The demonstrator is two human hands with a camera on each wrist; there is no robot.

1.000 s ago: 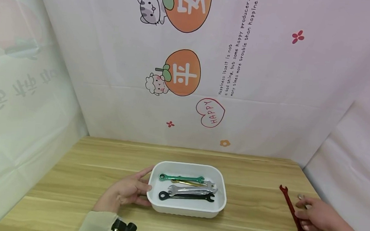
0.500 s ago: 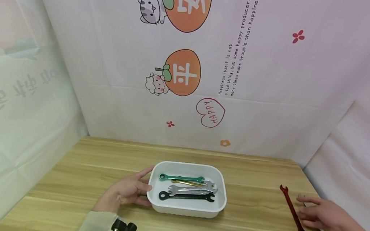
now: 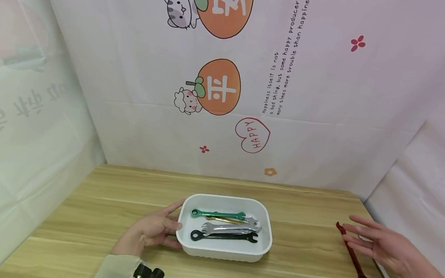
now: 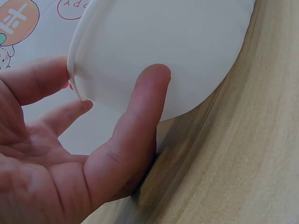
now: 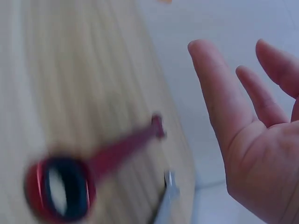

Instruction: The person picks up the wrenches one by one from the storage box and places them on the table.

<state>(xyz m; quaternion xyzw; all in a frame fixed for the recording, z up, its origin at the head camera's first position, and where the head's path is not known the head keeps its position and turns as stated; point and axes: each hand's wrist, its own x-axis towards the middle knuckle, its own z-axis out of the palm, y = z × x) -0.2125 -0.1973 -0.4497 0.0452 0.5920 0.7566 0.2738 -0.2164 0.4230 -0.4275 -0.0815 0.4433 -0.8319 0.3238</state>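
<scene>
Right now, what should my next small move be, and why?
Probably move your right hand toward the white tray: that hand is open and empty, your left hand holds the tray's end, and several wrenches lie inside.

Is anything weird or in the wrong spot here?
The back cloth looks odd: its print is turned sideways. The red wrench and a silver wrench lie outside the box, apart from the other wrenches. I see nothing spilled or broken.
</scene>
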